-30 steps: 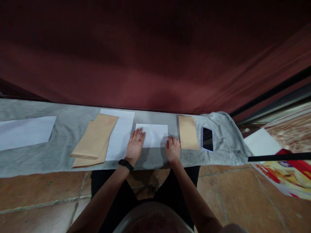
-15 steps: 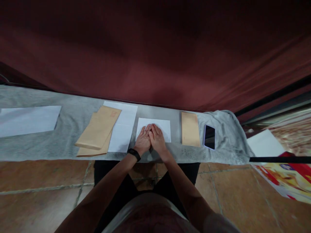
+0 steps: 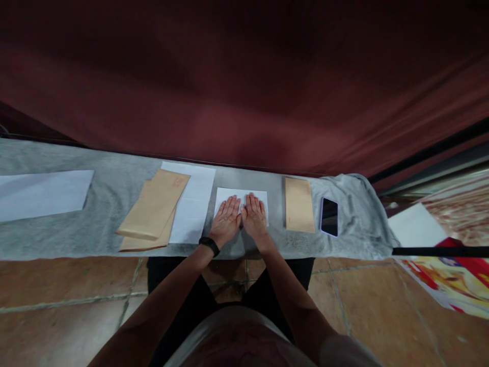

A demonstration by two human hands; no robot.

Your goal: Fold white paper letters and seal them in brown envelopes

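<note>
Before me a small white sheet of paper [image 3: 239,193], perhaps folded, lies on the grey cloth. My left hand [image 3: 226,219] rests flat on its left part, fingers stretched out. Flat on its right part is my right hand [image 3: 254,216], fingers pointing away from me. The thumbs come close together at the middle, and much of the sheet is hidden under both palms. Left of the hands, several brown envelopes [image 3: 155,204] overlap a larger white sheet [image 3: 196,204]. Another brown envelope [image 3: 299,205] lies to the right of my right hand.
A phone [image 3: 329,216] lies beyond the right envelope. At the far left is more white paper [image 3: 46,193]. Grey cloth [image 3: 355,219] covers the narrow table, with a dark red curtain [image 3: 237,117] behind it. A colourful printed box or bag [image 3: 454,280] stands at the right.
My hands have moved apart: they were together at the middle of the sheet, and the right hand has slid to the right. The sheet stays in place.
</note>
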